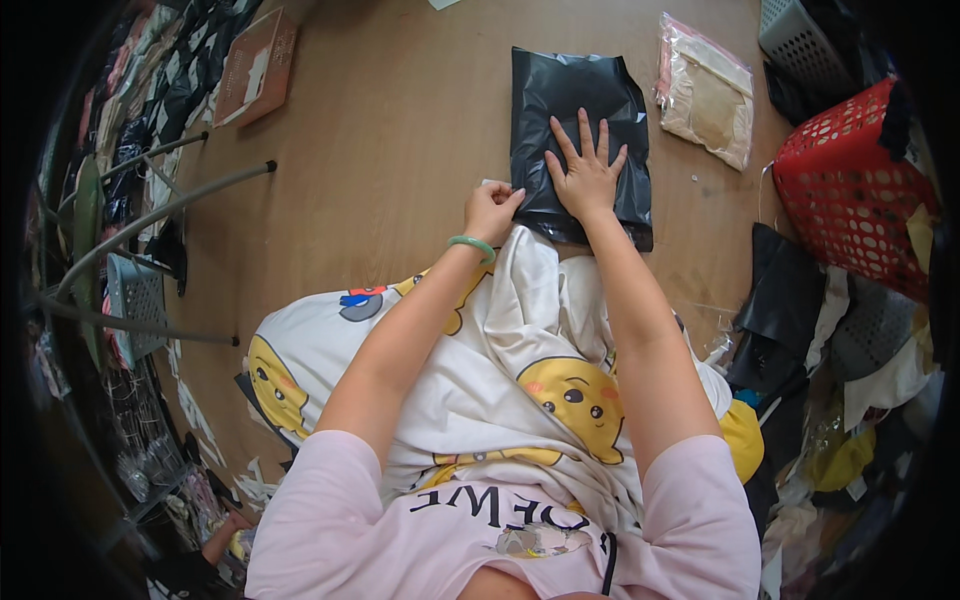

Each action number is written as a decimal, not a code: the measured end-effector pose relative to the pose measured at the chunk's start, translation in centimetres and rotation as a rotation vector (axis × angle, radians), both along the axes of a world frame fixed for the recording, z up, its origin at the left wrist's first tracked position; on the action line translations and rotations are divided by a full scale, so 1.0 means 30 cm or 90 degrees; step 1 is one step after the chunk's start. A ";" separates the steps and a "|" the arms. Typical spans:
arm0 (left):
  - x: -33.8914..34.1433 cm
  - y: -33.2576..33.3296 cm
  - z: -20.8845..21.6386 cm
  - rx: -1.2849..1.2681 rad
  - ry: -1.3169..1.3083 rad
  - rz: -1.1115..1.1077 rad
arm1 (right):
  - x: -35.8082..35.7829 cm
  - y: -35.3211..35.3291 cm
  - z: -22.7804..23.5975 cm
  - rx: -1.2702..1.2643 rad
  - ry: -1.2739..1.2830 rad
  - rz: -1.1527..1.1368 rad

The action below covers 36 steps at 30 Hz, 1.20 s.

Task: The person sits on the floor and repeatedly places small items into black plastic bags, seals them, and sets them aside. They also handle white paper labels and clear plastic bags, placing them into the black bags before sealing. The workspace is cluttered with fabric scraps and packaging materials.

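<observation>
A black plastic mailer bag (pixel 540 90) lies flat on the wooden floor in front of me. My right hand (pixel 588 172) rests on it, palm down with the fingers spread. At the bag's near left corner is my left hand (pixel 492 212), its fingers curled and pinched together. A bit of white shows beside those fingertips, and what they grip is too hidden to make out. A green bangle (pixel 472 243) circles my left wrist. White cloth printed with yellow cartoon figures (pixel 575 400) covers my lap and reaches the bag's near edge.
To the right of the bag lies a clear packet with beige cloth (pixel 705 95). A red perforated basket (pixel 850 180) and a grey basket (pixel 805 40) stand at the right, near more black bags (pixel 770 310). At left are a pink basket (pixel 258 70) and metal rack legs (pixel 165 222).
</observation>
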<state>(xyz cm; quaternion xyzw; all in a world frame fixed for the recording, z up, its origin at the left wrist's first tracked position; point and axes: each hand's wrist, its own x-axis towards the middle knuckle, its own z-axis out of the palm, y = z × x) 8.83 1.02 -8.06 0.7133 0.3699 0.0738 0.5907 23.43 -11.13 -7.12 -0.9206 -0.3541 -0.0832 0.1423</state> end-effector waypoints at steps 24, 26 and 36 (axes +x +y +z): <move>-0.046 0.058 0.056 -0.348 0.020 0.067 | -0.178 -0.035 0.173 0.283 0.296 0.182; -0.050 0.043 0.047 -0.385 -0.014 0.081 | -0.205 -0.025 0.166 0.239 0.308 0.174; -0.040 0.054 -0.036 -0.376 -0.038 0.065 | -0.232 0.044 0.157 0.151 0.360 0.102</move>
